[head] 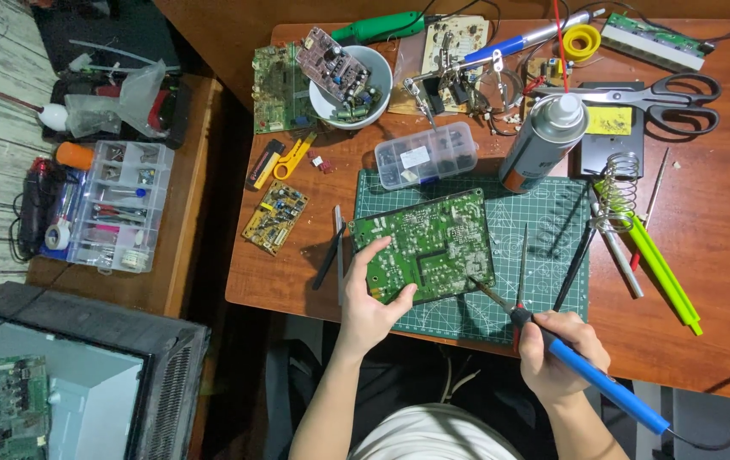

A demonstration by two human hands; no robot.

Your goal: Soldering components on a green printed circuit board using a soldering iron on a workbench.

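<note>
Head view | my left hand (371, 300) pinches green circuit board (424, 245) at its near-left corner | board light, stiff, fragile: edge-hold only | right hand (556, 349) fisted around blue soldering iron (591, 373), tip on board's near edge, over cutting mat (552, 213)

Both bare forearms reach up from the bottom of the view. The left hand (371, 300) is half-open, thumb set apart from fingers curled in a pinch. The right hand (557, 353) is closed in a fist-like grip, knuckles up, wrist bent slightly inward

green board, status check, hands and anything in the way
Left hand grips green circuit board by its edge. Right hand holds blue soldering iron, tip at the board's corner. Nothing between them.
</note>
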